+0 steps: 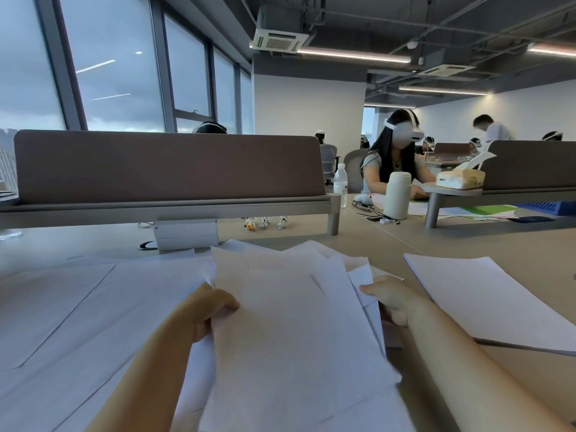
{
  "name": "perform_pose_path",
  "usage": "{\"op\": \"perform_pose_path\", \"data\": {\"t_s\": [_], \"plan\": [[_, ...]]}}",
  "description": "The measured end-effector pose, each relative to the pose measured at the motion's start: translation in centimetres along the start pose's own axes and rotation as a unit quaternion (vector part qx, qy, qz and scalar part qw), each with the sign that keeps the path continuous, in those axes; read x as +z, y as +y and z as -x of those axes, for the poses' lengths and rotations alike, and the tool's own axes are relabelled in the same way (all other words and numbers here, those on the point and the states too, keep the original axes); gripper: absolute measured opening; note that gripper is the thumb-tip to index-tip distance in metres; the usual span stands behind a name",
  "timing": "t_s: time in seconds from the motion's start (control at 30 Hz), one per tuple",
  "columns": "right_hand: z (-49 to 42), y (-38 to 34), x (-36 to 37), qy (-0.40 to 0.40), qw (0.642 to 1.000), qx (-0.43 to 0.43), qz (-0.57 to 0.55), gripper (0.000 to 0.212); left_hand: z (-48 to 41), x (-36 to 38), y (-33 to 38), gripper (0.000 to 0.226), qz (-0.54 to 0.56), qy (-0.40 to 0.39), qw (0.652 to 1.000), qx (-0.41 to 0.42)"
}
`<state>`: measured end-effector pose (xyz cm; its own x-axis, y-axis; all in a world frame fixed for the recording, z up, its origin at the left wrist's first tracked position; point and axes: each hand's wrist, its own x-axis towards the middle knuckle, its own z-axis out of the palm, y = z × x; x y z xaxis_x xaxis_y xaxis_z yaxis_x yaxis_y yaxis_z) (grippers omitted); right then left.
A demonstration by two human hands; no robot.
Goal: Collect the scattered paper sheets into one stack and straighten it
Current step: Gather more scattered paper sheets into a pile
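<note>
Sheets, fanned and uneven, are held over the surface: left grip pinches one side edge, right grip clasps the other. Tapping them square now could let loose inner pages slide out. More paper right of the sheets lies ungathered.

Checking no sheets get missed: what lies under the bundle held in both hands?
Loose sheets show beneath its left edge, on the desk; anything directly under the bundle is covered.
</note>
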<state>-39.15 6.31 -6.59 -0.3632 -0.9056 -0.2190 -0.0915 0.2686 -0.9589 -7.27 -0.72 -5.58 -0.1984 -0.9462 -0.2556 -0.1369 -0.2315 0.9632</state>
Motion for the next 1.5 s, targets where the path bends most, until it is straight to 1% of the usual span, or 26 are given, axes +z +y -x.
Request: {"op": "perform_pose_path", "data": {"t_s": [0.03,0.07,0.13,0.2,0.27,0.33,0.37,0.43,0.47,0.5,0.57,0.63,0.7,0.77,0.83,0.93,1.03,1.1,1.13,1.17,1.2,1.23,1.27,1.3,1.37,1.5], "plan": [[-0.2,0.0,-0.2,0.017,1.000,0.006,0.006,0.016,0.2,-0.3,0.2,0.022,-0.009,0.000,1.000,-0.009],[-0.5,0.1,-0.4,0.045,0.999,0.008,0.019,0.020,0.1,-0.7,0.1,0.025,-0.020,0.001,1.000,-0.016],[-0.7,0.0,-0.6,0.085,0.996,0.011,0.038,0.040,0.2,-1.2,0.1,0.038,-0.042,0.002,0.999,-0.030],[-0.8,-0.1,-0.5,0.105,0.994,-0.007,0.025,0.047,0.1,-1.2,0.0,0.054,-0.056,-0.003,0.998,-0.035],[-0.6,-0.5,0.3,0.083,0.996,-0.026,0.030,0.051,0.2,-0.6,-0.2,0.062,-0.063,-0.009,0.997,-0.033],[-0.1,-1.2,1.3,0.014,0.999,-0.016,0.044,0.053,0.3,0.4,-0.3,0.058,-0.055,-0.003,0.998,-0.021],[-0.1,-1.2,1.7,-0.029,0.999,-0.019,0.038,0.057,0.3,1.0,-0.4,0.055,-0.048,0.000,0.999,-0.008],[-0.2,-1.3,2.5,-0.098,0.994,-0.026,0.040,0.047,0.2,1.8,-0.5,0.049,-0.042,0.031,0.998,0.022],[-0.2,-1.3,2.9,-0.112,0.991,-0.034,0.057,0.045,0.1,2.1,-0.6,0.047,-0.054,0.061,0.996,0.037],[-0.2,-1.3,3.1,-0.113,0.991,-0.042,0.061,0.048,0.0,2.2,-0.7,0.045,-0.067,0.083,0.993,0.048],[-0.6,-1.2,3.3,-0.107,0.992,-0.061,0.037,0.060,-0.1,2.1,-0.7,0.041,-0.067,0.098,0.991,0.068],[-0.8,-1.2,3.2,-0.089,0.993,-0.078,-0.012,0.066,-0.6,1.7,-0.9,0.041,-0.053,0.086,0.991,0.085],[-0.8,-1.3,3.0,-0.073,0.990,-0.100,-0.075,0.060,-0.5,1.3,-0.7,0.043,-0.024,0.067,0.992,0.101],[-0.5,-1.3,2.7,-0.084,0.981,-0.119,-0.130,0.059,-0.3,1.0,-0.4,0.043,0.041,0.039,0.992,0.111],[-0.6,-1.3,2.4,-0.089,0.973,-0.131,-0.167,0.061,0.1,0.8,-0.1,0.044,0.114,-0.011,0.988,0.100],[-0.1,-1.9,2.1,-0.105,0.973,-0.144,-0.148,0.048,0.5,0.4,0.2,0.034,0.158,-0.088,0.981,0.070],[0.2,-2.4,2.4,-0.113,0.983,-0.116,-0.090,0.036,0.4,0.8,0.1,0.042,0.124,-0.109,0.984,0.064],[0.3,-2.5,2.9,-0.124,0.986,-0.108,-0.042,0.040,0.3,1.5,-0.2,0.042,0.077,-0.099,0.990,0.066],[0.2,-2.4,3.2,-0.125,0.986,-0.107,-0.012,0.052,0.4,1.8,-0.3,0.043,0.052,-0.090,0.992,0.065],[0.3,-2.4,3.5,-0.120,0.988,-0.097,0.015,0.067,0.3,2.1,-0.5,0.047,0.030,-0.083,0.994,0.069],[0.4,-2.4,3.7,-0.110,0.988,-0.096,0.039,0.074,0.1,2.3,-0.7,0.054,0.008,-0.067,0.995,0.071],[0.7,-2.5,3.9,-0.092,0.989,-0.104,0.047,0.070,0.1,2.4,-0.6,0.058,-0.012,-0.052,0.996,0.076],[0.8,-2.7,4.1,-0.074,0.989,-0.120,0.050,0.061,0.0,2.5,-0.5,0.055,-0.025,-0.036,0.996,0.083],[1.1,-3.1,4.2,-0.057,0.988,-0.134,0.048,0.056,0.1,2.5,-0.2,0.047,-0.022,-0.019,0.995,0.094],[1.7,-4.5,4.3,-0.028,0.984,-0.175,0.031,0.052,0.3,2.6,0.9,0.036,0.013,0.005,0.993,0.119],[3.5,-8.8,4.2,0.021,0.959,-0.284,0.003,0.048,0.9,2.4,5.5,0.042,0.061,0.025,0.976,0.209]]}}
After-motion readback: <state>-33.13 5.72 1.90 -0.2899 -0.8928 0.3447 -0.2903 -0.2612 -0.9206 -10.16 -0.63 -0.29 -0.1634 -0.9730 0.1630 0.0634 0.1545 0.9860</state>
